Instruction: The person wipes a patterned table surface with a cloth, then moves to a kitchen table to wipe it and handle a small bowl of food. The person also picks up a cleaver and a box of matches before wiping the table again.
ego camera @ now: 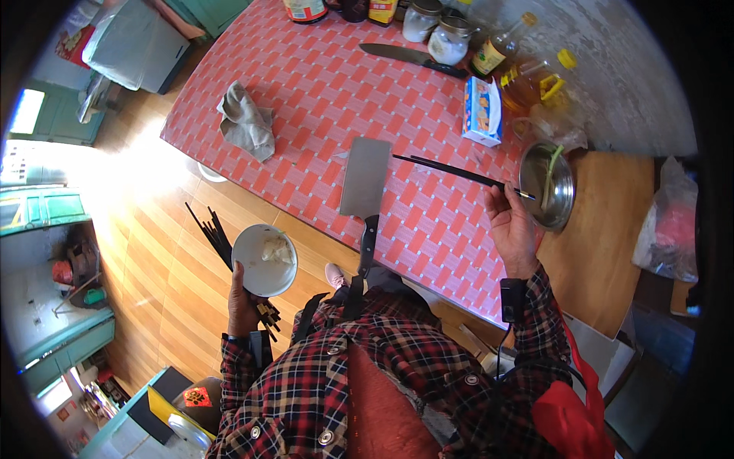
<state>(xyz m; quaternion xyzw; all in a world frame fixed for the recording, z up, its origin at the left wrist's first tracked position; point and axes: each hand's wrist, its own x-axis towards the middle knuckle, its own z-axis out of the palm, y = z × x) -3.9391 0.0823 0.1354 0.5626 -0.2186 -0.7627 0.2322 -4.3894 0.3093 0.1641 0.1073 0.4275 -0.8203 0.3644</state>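
Note:
My left hand (242,304) holds a white bowl (252,279) over the floor, left of the table, with some pale food inside. The same hand grips a bundle of dark chopsticks (213,232) beneath the bowl. My right hand (509,221) pinches a pair of black chopsticks (450,167) near their banded ends, above the table's right part. Between the hands, a cleaver (367,178) lies on the red patterned tablecloth (309,103), its black handle pointing towards me past the edge. A crumpled grey cloth (248,123) rests farther left.
Along the back stand glass jars (449,40), a sauce bottle (496,49) and an oil jug (533,83). A kitchen knife (401,53) lies before them. A tissue packet (483,112) sits nearer, and at right is a steel bowl (565,212) holding a green onion (551,175).

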